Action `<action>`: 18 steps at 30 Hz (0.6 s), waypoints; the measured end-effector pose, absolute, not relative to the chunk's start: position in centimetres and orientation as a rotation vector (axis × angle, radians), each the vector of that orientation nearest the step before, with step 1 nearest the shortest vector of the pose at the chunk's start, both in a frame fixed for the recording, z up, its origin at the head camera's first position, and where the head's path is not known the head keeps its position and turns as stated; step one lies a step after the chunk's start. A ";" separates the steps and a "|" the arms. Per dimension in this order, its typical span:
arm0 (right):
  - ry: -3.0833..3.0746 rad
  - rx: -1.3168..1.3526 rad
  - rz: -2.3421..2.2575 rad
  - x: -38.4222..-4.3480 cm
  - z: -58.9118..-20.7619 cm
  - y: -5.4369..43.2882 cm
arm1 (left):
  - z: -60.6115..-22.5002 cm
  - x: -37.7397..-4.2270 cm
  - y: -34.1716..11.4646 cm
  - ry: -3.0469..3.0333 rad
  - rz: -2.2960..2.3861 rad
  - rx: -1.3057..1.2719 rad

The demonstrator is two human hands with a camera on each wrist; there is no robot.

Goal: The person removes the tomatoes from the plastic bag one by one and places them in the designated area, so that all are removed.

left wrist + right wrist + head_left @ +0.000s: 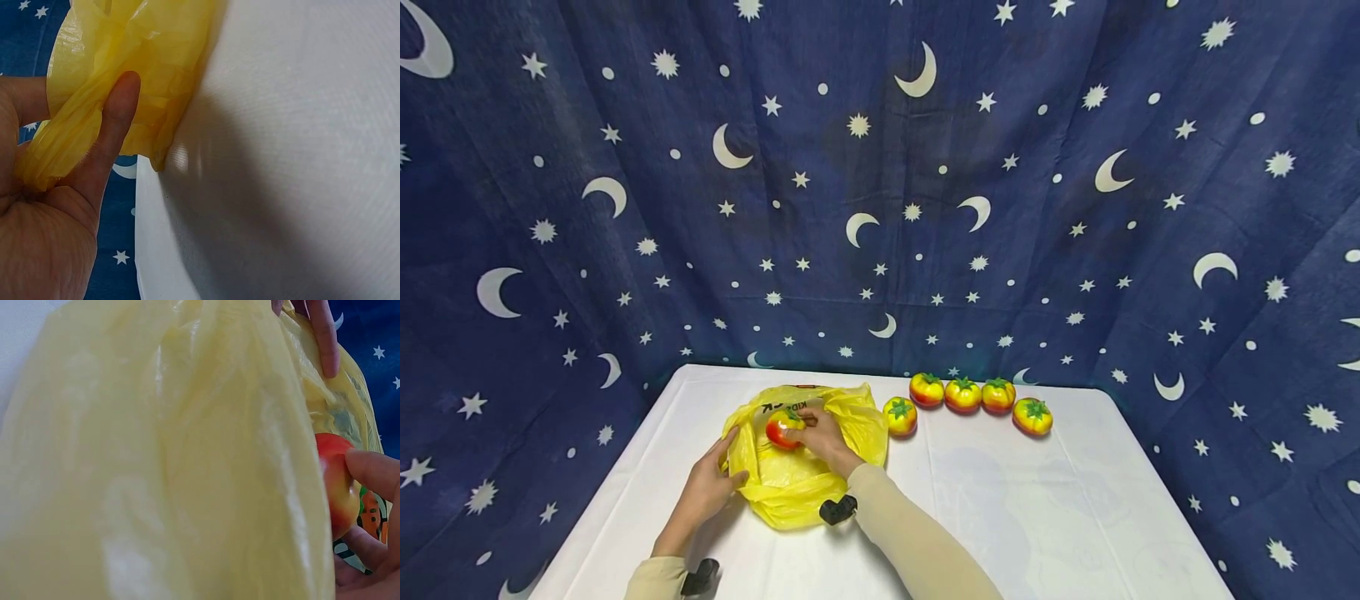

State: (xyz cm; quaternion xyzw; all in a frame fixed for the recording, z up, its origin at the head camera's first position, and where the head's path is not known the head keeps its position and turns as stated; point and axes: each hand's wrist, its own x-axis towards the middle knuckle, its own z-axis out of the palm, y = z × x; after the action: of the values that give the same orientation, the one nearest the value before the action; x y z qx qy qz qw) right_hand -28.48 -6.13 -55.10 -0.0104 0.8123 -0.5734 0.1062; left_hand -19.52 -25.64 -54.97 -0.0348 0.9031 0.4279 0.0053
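A yellow plastic bag (797, 507) lies on the table with its mouth spread open. My left hand (706, 490) grips its left rim, and in the left wrist view gathered plastic (72, 134) runs between the thumb and fingers. Inside the bag's mouth, my right hand (822, 437) pinches a red-and-yellow tomato (780, 431) with a green leafy top. The right wrist view shows the thumb on the tomato's side (337, 481), while the near bag wall covers part of it. Whether the tomato touches the bag's bottom I cannot tell.
Right of the bag, one similar tomato (900, 417) sits close to its edge. Several more, among them a tomato (962, 396), stand in a row near the back of the white-covered table (1037, 517). A dark blue star-and-moon curtain (820, 267) hangs behind and on both sides.
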 end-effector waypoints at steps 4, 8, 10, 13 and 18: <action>2.373 -0.042 -1.697 -28.4 -55.3 -6.1 | -55.1 -19.4 -25.6 2.843 1.339 -0.100; 2.359 -0.060 -1.693 -28.3 -55.4 -6.0 | -55.2 -19.4 -25.6 2.853 1.330 -0.103; 2.355 -0.068 -1.690 -28.3 -55.4 -5.9 | -55.2 -19.3 -25.7 2.851 1.330 -0.108; 2.355 -0.084 -1.681 -28.3 -55.4 -5.9 | -55.1 -19.3 -25.7 2.852 1.331 -0.110; 2.352 -0.113 -1.671 -28.2 -55.3 -5.9 | -54.9 -19.3 -25.7 2.850 1.336 -0.100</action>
State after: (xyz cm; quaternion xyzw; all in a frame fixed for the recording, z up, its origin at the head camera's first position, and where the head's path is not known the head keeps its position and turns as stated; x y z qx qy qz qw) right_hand -28.21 -5.87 -55.29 -0.0387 0.8080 -0.5741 0.1269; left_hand -19.26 -25.74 -54.91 -0.0319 0.9049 0.4244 -0.0037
